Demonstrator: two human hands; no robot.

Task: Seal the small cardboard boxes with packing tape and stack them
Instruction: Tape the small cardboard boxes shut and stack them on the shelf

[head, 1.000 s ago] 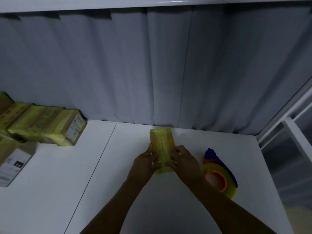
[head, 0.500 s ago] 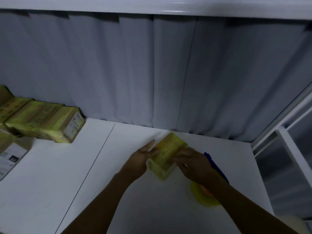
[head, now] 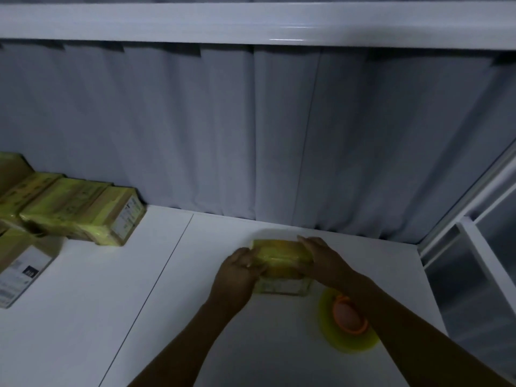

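Note:
A small cardboard box (head: 282, 263) wrapped in yellow tape lies lengthwise across the white table (head: 83, 317), its label side facing me. My left hand (head: 237, 272) grips its left end and my right hand (head: 321, 261) grips its right end, fingers curled over the top. A roll of yellow packing tape (head: 349, 322) with an orange core lies flat on the table just right of the box, partly under my right forearm. The picture is dim and slightly blurred.
Several taped yellow boxes (head: 72, 210) are lined up at the far left against the grey curtain (head: 251, 135). Another box with a white label (head: 22, 269) lies at the left edge. A white frame (head: 474, 247) borders the table on the right.
The box has turned from pointing away from me, through a diagonal, to lying sideways. Both hands stayed on it. The blue part by the tape roll is hidden now.

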